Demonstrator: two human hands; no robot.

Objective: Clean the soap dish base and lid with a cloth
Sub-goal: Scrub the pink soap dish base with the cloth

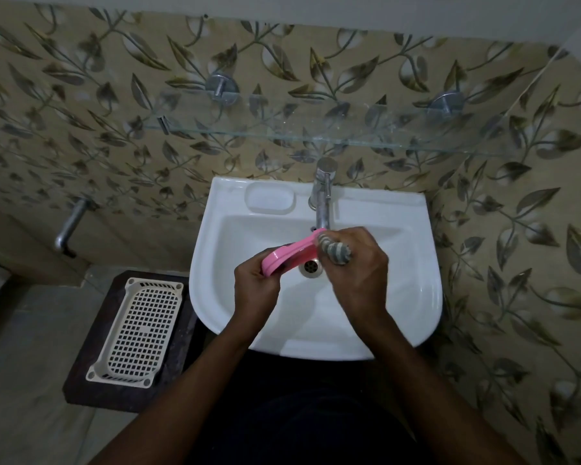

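Centrally, just above the middle of the frame, a pink soap dish part [289, 255] is held over the white washbasin [430, 297], directly above the drain [311, 266] and below the tap [322, 203]. Whether it is the base or the lid cannot be told, and the other part is not seen. It is gripped at its lower-left end by the left hand [255, 280], with the fingers curled round the edge. The right hand [356, 263] is closed round a bunched grey-striped cloth [337, 251], which is pressed against the part's far end.

The main risk is judged to be a slip. The part is held by one end only while force is applied at the other, so it could be levered out of the grip, especially if the plastic is wet, and dropped into the basin. A hard knock against the ceramic, or against the tap spout close to the cloth, could crack it. Corners may also be missed, since the cloth is wadded thick. A cream perforated basket [141, 330] on a dark stool [81, 380] at lower left is well apart from the work.
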